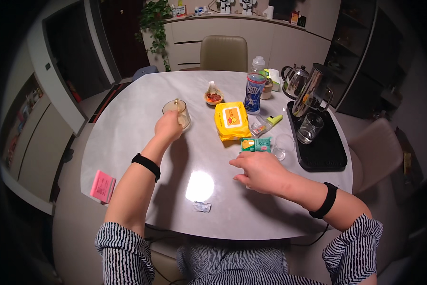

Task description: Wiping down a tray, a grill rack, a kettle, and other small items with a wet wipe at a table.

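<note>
My left hand [169, 127] is closed around the near side of a clear glass mug [185, 113], which stands on the left-middle of the table. The palm side and part of the mug are hidden by the hand. My right hand [261, 172] is held over the table with index finger and thumb apart, nothing visible between them. Just beyond it lies a green snack packet [262, 143]. A yellow pack of wet wipes [232, 121] lies between the two hands, farther back. A small torn wrapper [201, 207] rests near the front edge.
A black tray [322, 156] at the right bears a steel pitcher [307, 92] and a drinking glass [310, 129]. Nearby are a blue bottle [254, 91], a clear plastic cup [284, 143], a green-handled tool [273, 121], a sauce bowl [213, 98], a kettle [296, 80] and a pink box [103, 186].
</note>
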{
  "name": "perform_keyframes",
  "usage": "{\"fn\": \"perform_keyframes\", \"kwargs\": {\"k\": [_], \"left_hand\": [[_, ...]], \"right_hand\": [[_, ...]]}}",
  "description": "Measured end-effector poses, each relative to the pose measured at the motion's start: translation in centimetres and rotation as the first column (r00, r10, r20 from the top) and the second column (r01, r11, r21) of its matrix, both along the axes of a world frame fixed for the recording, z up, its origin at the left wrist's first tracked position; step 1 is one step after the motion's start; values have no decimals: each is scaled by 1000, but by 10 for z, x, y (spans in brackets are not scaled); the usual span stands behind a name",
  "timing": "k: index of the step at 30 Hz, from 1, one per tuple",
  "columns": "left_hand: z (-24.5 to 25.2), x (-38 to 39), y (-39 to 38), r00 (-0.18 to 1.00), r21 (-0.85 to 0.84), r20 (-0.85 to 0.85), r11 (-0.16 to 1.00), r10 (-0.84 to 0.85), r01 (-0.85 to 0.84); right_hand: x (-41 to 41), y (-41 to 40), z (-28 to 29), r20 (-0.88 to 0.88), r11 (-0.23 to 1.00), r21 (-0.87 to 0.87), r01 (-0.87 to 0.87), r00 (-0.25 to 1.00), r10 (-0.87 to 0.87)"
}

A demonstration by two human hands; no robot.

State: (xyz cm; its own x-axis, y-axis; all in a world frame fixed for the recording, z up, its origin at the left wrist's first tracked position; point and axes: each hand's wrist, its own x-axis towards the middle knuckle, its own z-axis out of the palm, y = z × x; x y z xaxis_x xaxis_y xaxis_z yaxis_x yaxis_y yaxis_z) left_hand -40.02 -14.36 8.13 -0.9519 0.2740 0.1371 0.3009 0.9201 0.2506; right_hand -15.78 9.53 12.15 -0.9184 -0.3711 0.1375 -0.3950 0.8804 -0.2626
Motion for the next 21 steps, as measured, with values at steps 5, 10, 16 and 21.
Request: {"fn": "perform_keyframes", "kwargs": {"k": [5, 10, 16, 21], "left_hand": [[0, 18, 1, 992, 27, -125, 999, 28, -25], [7, 54, -9, 978, 17, -117, 984, -172, 175], [27, 109, -25, 934, 133, -72, 925, -349, 356], [64, 175, -26, 864, 195, -103, 842, -493, 504]], "right_hand": [[6, -1, 1, 35, 1000, 11, 25, 999, -25], [12, 2, -4, 66, 999, 43, 6, 998, -9], [24, 8, -1, 109, 997, -8, 81, 991, -80], [43, 24, 10, 77, 985, -110, 135, 989, -127]]}}
